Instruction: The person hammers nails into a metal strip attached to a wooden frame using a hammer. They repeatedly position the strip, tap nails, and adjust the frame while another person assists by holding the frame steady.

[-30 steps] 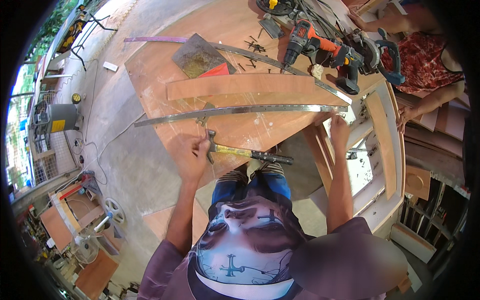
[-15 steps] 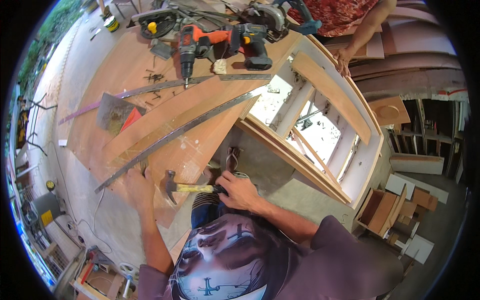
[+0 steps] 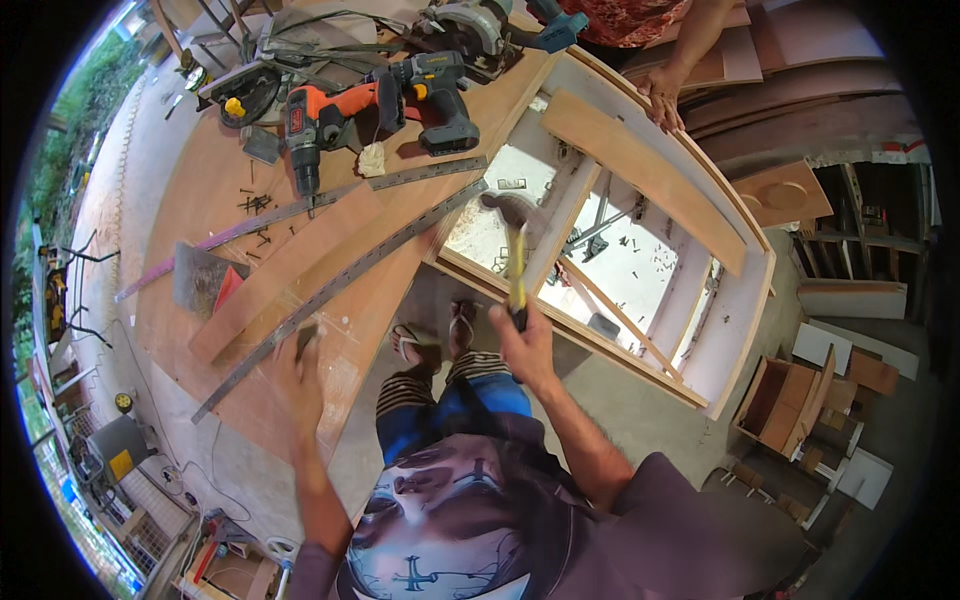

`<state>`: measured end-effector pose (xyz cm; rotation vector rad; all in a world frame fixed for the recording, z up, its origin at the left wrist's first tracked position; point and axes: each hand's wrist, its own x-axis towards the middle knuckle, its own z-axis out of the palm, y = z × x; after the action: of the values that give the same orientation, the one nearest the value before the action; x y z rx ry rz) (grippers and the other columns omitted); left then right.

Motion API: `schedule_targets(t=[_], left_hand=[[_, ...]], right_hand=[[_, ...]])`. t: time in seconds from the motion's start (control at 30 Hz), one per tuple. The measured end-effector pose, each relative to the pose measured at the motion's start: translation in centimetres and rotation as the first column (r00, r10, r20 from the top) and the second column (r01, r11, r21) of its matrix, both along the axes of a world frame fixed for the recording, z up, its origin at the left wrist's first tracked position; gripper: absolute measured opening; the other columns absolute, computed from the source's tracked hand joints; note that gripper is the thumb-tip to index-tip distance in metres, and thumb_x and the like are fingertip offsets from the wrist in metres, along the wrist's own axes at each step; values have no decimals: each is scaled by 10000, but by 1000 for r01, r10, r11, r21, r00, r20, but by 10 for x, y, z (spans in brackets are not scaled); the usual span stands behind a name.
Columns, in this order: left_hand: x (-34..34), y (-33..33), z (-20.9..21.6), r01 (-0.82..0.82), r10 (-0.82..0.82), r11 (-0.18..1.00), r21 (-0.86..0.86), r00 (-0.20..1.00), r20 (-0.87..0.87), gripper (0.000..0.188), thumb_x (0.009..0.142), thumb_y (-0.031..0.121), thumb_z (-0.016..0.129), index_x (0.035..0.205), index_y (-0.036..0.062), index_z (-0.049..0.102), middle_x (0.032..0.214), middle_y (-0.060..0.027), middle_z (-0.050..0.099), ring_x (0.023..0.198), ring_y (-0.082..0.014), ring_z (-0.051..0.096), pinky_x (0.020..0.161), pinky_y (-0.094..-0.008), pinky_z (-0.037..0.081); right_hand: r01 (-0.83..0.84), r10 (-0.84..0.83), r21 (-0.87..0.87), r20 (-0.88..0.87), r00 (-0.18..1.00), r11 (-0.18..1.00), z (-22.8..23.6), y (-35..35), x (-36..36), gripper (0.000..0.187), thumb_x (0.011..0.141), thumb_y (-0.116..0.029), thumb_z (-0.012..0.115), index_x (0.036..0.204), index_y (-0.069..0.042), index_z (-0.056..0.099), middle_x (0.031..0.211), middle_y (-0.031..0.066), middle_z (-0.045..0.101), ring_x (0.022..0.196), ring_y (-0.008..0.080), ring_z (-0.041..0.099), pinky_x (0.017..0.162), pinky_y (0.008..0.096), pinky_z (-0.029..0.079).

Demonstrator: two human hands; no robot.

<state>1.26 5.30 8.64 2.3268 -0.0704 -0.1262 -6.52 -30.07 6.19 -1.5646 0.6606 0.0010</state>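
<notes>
My right hand [image 3: 525,345] is wrapped round the dark grip of a claw hammer [image 3: 516,262]. Its yellow handle points up and away, and the slightly blurred head is over the near left corner of a wooden cabinet frame [image 3: 566,312]. Over the near part of a plywood tabletop [image 3: 345,335], my left hand [image 3: 300,385] has its fingers closed around a small dark thing too unclear to name. Just beyond that hand lies a long perforated metal strip [image 3: 335,285], with a thin wooden board [image 3: 285,270] beside it.
An orange drill [image 3: 305,130], a dark drill [image 3: 440,100], a circular saw [image 3: 470,30] and scattered screws [image 3: 255,203] lie on the tabletop. Across the frame, a co-worker's hand [image 3: 660,97] rests on its far edge. Wood offcuts [image 3: 800,400] stand at right.
My right hand has raised the hammer and swung it away to the right, turning the head upward. My left hand has shifted slightly right. The view has shifted too.
</notes>
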Motion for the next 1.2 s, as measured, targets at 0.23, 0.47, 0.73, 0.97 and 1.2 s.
schedule_targets(t=[0.23, 0.47, 0.73, 0.97, 1.2], left_hand=[[69, -89, -69, 64, -99, 992, 113, 936, 338, 256, 1020, 79, 708, 1258, -15, 720, 1293, -177, 719, 1245, -395, 615, 1092, -486, 479], [47, -46, -79, 38, -69, 995, 96, 935, 348, 246, 971, 31, 706, 1212, -1, 738, 1264, -137, 728, 1223, -377, 613, 1098, -472, 474], [34, -14, -50, -2, -27, 995, 101, 960, 279, 267, 924, 10, 716, 1186, 14, 767, 1225, -134, 731, 1199, -354, 626, 1081, -448, 494], [43, -93, -38, -52, 119, 973, -227, 948, 294, 251, 931, 12, 762, 1180, 38, 771, 1163, -161, 738, 1036, -349, 725, 909, -416, 584], [65, -166, -55, -47, 69, 997, -66, 924, 376, 213, 937, -4, 714, 1141, 25, 769, 1078, -135, 762, 1006, -345, 742, 878, -426, 603]], right_hand=[[345, -426, 354, 183, 886, 869, -57, -28, 132, 204, 982, 26, 734, 1084, -1, 559, 1352, 181, 672, 1212, 255, 701, 1019, 396, 619], [281, -324, 187, 260, 910, 941, -57, 25, 135, 151, 1002, 3, 675, 1116, 14, 576, 1343, 182, 710, 1261, 251, 686, 1038, 334, 502], [63, -73, 169, 53, 996, 983, -33, 6, 52, 498, 1072, -47, 665, 1529, 77, 511, 1508, 230, 642, 1368, 307, 661, 1184, 442, 508], [-21, 25, 52, -74, 997, 998, -4, -29, -18, 210, 1045, -40, 691, 1232, 43, 645, 1121, 120, 741, 948, 181, 763, 858, 340, 610], [-59, 59, -7, 209, 976, 998, 33, -22, -33, 119, 1055, -87, 695, 1044, 26, 662, 904, 94, 727, 781, 156, 725, 721, 308, 585]])
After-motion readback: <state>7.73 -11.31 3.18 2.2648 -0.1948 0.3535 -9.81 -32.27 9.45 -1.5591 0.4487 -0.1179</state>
